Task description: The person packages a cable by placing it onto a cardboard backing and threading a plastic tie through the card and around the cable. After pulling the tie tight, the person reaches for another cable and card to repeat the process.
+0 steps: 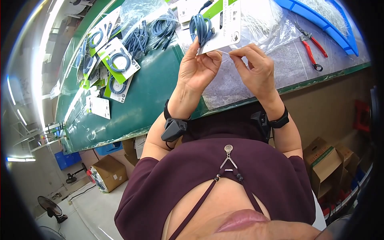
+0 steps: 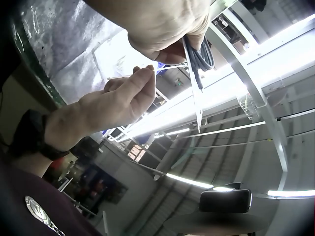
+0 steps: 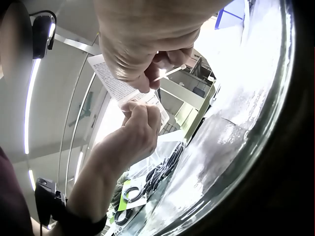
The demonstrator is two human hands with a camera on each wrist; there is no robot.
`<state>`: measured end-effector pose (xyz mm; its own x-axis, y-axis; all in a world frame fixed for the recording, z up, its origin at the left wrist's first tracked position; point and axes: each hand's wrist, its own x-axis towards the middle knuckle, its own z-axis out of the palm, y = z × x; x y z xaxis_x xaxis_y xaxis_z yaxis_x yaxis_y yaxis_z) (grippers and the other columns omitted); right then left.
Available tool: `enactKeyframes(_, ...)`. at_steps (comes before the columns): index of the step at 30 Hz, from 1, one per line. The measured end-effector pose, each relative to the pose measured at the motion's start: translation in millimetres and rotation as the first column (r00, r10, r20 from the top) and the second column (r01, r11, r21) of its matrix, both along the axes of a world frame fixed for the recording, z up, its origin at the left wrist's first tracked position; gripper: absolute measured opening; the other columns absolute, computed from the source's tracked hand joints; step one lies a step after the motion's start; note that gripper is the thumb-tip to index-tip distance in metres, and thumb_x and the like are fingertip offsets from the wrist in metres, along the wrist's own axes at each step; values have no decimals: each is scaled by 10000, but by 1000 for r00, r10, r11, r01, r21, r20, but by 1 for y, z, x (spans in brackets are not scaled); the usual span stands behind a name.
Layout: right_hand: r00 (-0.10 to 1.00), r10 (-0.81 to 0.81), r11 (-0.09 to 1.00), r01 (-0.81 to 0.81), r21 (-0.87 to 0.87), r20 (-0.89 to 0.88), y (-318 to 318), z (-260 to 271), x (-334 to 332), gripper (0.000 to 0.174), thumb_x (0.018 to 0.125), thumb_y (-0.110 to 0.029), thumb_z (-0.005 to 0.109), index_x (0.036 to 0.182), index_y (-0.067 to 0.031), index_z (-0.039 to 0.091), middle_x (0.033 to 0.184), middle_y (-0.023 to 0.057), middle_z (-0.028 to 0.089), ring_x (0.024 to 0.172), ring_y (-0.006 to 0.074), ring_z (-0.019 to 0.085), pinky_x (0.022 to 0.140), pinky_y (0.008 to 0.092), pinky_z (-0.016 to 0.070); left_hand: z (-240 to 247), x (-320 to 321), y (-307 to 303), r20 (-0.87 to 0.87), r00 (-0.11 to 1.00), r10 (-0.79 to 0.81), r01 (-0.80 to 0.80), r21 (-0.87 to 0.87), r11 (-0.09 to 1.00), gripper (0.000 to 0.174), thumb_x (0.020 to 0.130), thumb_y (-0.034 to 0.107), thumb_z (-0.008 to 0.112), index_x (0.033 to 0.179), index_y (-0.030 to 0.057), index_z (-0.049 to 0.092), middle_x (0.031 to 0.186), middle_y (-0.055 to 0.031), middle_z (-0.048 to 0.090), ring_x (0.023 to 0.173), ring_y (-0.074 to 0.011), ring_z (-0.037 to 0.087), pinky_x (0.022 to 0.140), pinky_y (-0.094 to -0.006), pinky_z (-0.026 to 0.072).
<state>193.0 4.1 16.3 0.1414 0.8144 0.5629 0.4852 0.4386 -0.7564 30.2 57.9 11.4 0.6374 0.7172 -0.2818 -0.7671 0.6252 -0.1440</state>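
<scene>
Green flat counter [image 1: 132, 108] lies before you, part covered by a crinkled clear plastic sheet [image 1: 240, 88]. Closest, your left hand [image 1: 198, 68] grips a glossy white rectangular card [image 1: 226, 30] carrying a coiled blue cable [image 1: 201, 28], held above the counter's near edge. Your right hand [image 1: 258, 70] pinches a thin white tie [image 1: 225, 52] at the card's lower edge. Farther off lie red-handled pliers [image 1: 311, 48], then a curved blue plastic tray [image 1: 320, 20].

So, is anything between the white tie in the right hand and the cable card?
Nothing visible. The right hand pinches the tie, its tip right by the lower edge of the card that the left hand holds.
</scene>
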Motion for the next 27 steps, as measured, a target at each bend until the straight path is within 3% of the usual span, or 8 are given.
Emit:
enactKeyframes(4, 1000, 7, 1000, -7, 15, 15, -4, 4, -3, 142, 733, 35, 701, 845, -49, 677, 718, 21, 591, 531, 89, 485, 461, 240, 369, 8, 0, -4, 38, 999, -5, 8, -74, 997, 212, 841, 140, 671, 985, -1, 606, 872, -51, 582, 747, -150, 479, 666, -253, 469)
enactKeyframes(11, 972, -126, 955, 64, 289, 201, -7, 28, -6, 183, 688, 38, 709, 840, -54, 666, 705, 44, 576, 598, 192, 576, 514, 285, 447, 20, -5, -4, 360, 933, -6, 8, -5, 1000, 218, 816, 83, 673, 1025, 27, 653, 838, -36, 601, 737, -136, 484, 650, -231, 452)
enactKeyframes(16, 957, -158, 931, 62, 360, 244, -6, 31, -14, 186, 678, 16, 715, 835, -69, 663, 696, 32, 567, 610, 192, 577, 526, 291, 455, 26, -1, -6, 389, 921, -13, -28, 98, 995, 209, 811, 3, 627, 1018, -21, 642, 830, -52, 611, 737, -140, 512, 648, -223, 466)
enactKeyframes(19, 957, -139, 934, 42, 355, 253, -5, 32, -15, 182, 677, 4, 718, 831, -77, 664, 696, 23, 565, 617, 185, 578, 529, 292, 458, 24, -2, -7, 411, 911, -19, -17, 82, 997, 206, 845, 106, 643, 1041, 48, 668, 837, -33, 612, 735, -134, 493, 656, -225, 452)
enactKeyframes(27, 949, -139, 938, 34, 345, 283, -7, 30, -16, 181, 678, -4, 719, 836, -72, 663, 705, 17, 568, 612, 181, 575, 532, 285, 456, 19, -3, -7, 388, 921, -20, -16, 91, 996, 204, 852, 121, 637, 1040, 49, 669, 844, -32, 616, 737, -135, 493, 652, -223, 451)
